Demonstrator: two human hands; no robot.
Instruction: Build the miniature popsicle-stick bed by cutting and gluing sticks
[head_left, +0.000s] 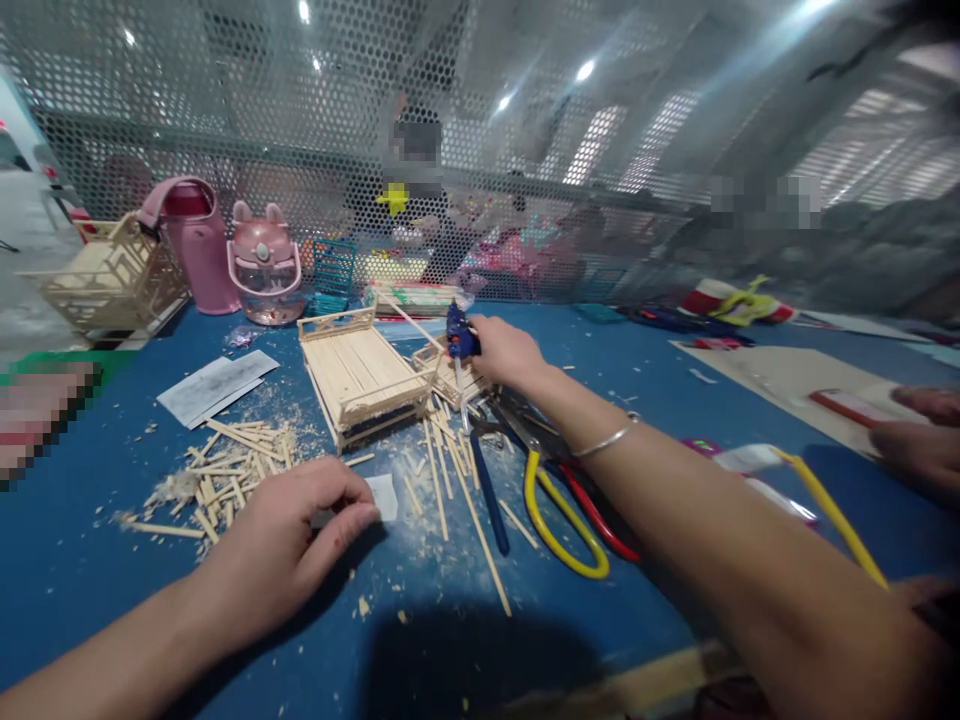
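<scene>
My right hand (508,352) reaches forward and grips a blue glue gun (461,338), its fingers partly hidden behind it. The gun stands over a small wooden stick piece (450,378). Beside it is a miniature bed (367,365) built from thin wooden sticks. My left hand (300,530) is nearer to me, thumb and forefinger drawn together over a small white paper piece (384,497). Whatever lies between those fingertips is too small to make out. Pliers with a blue handle (491,500) and scissors with yellow handle loops (562,520) lie below my right forearm.
Cut wooden sticks (232,470) lie heaped on the blue table (300,660), left of centre. Behind are a pink bottle (201,245), a clear pink-lidded bottle (266,275) and another stick model (112,280). A metal mesh stands beyond. Another person's hand (919,440) is at right.
</scene>
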